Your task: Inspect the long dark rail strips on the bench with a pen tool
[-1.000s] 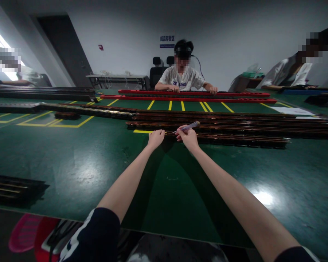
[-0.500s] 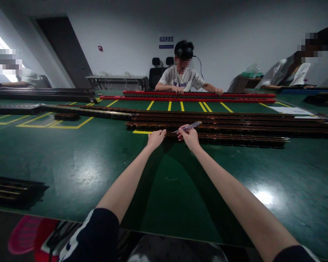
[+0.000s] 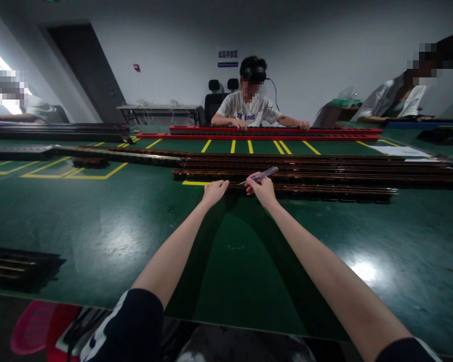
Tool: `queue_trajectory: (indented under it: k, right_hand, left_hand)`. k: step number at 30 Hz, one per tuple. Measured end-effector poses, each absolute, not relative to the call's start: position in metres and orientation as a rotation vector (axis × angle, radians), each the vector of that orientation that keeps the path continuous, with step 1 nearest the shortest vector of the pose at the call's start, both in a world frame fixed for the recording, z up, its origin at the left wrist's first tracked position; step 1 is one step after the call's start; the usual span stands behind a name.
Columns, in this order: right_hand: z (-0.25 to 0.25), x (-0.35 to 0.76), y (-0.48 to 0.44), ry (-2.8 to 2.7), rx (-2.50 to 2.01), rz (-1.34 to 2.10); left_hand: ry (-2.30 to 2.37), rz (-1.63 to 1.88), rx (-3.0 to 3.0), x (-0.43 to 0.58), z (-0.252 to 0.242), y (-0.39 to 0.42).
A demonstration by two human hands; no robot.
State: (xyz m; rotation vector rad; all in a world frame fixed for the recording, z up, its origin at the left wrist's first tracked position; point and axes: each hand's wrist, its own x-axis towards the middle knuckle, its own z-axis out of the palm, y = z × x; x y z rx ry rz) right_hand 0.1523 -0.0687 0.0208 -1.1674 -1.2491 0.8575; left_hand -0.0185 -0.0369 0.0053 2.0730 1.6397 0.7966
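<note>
A long dark strip with copper-coloured lines (image 3: 335, 192) lies crosswise on the green table. My left hand (image 3: 214, 192) is closed on it at its left end, fingers bent over the edge. My right hand (image 3: 262, 191) grips a small screwdriver (image 3: 267, 173) with a clear, purplish handle. The screwdriver slants, its butt up to the right and its thin shaft pointing down left at the strip, between both hands. Whether the tip touches the strip is too small to tell.
Just behind lie several more dark strips (image 3: 324, 166) side by side. Another bundle (image 3: 15, 266) rests at the front left of the table (image 3: 109, 261). Across the table, a co-worker (image 3: 251, 105) has both hands on red rails (image 3: 335, 131). Other people sit at both sides.
My hands and the screwdriver keep nearly the same pose at the strip. The view has shifted slightly, and the co-worker's hands opposite have moved a little apart along the red rail.
</note>
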Motion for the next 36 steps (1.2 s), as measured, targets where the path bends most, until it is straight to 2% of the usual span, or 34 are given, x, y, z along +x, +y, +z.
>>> queue_trajectory:
  k: [24,36]
  right_hand:
    - [0.02,0.164,-0.066,-1.193,-1.168,0.785]
    - [0.02,0.163,-0.068,-1.246,-1.151,0.763]
  left_hand:
    - [1.838,0.825,1.983,-0.017,0.012,-0.043]
    - [1.883,0.892,2.344,-0.011,0.01,-0.052]
